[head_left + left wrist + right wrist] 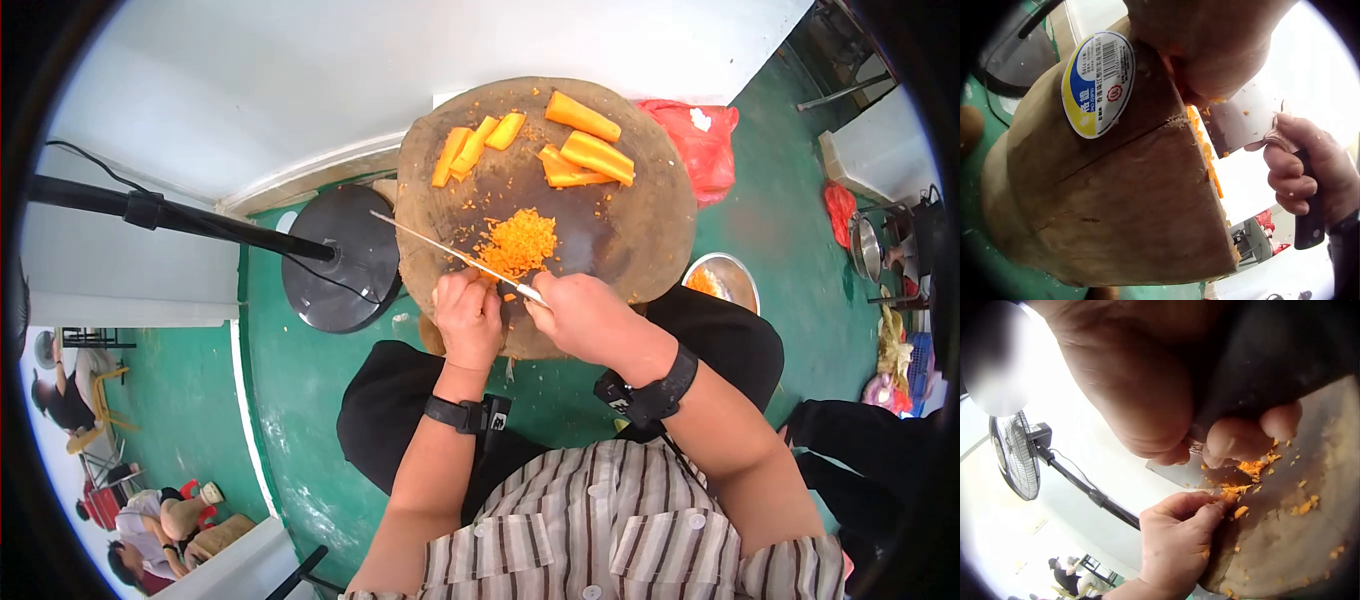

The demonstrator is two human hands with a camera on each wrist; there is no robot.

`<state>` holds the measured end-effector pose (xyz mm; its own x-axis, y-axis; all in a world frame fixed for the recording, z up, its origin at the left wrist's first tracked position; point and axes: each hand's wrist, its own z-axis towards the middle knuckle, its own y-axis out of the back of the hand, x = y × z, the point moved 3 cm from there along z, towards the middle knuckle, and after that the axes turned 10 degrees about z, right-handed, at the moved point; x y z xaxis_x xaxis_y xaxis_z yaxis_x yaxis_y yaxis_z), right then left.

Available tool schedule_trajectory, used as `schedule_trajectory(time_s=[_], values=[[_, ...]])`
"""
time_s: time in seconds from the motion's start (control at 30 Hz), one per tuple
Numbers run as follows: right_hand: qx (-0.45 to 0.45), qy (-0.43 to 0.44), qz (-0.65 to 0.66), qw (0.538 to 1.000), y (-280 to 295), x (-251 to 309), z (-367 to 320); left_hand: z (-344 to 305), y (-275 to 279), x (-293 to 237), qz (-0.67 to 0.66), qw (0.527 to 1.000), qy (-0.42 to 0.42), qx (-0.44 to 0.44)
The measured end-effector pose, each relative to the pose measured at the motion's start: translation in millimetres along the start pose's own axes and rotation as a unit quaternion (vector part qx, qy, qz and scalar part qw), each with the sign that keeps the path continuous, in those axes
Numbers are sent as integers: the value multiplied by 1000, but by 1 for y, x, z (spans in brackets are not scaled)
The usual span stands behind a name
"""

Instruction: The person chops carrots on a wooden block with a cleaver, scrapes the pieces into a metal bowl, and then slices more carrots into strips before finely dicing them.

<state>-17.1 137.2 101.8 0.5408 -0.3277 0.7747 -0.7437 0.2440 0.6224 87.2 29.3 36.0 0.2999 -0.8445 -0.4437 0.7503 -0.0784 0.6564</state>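
A round wooden block (650, 220) carries a heap of finely chopped orange pieces (524, 240), with larger orange pieces (597, 157) towards its far edge. The right hand (590, 320) grips the dark handle (1310, 219) of a wide-bladed knife (440, 247), whose blade lies beside the chopped heap. Close against the blade, at the block's near edge, is the left hand (470, 318); in the right wrist view its thumb and fingertips (1210, 509) pinch a small orange piece (1229, 497).
A metal bowl (740, 285) with orange bits stands right of the block, and a red plastic bag (705, 150) lies behind it. On the left is a fan's round black base (345, 285) with its pole (230, 228). Seated people (70, 400) are at far left.
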Motion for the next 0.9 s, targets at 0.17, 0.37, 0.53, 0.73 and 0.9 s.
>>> schedule_trajectory(time_s=[0.17, 0.37, 0.53, 0.73, 0.9], values=[[-5, 0, -23, 1000, -17, -4, 6, -1, -1, 2, 12, 1000, 4, 8], [-11, 17, 12, 1000, -5, -9, 9, 5, -1, -2, 0, 1000, -10, -20], [17, -29, 18, 999, -4, -5, 1, 1, 0, -1, 3, 1000, 2, -1], [13, -1, 50, 999, -6, -18, 11, 2, 0, -2, 2, 1000, -8, -9], [27, -37, 41, 998, 5, 0, -2, 1, 1, -2, 11, 1000, -3, -6]])
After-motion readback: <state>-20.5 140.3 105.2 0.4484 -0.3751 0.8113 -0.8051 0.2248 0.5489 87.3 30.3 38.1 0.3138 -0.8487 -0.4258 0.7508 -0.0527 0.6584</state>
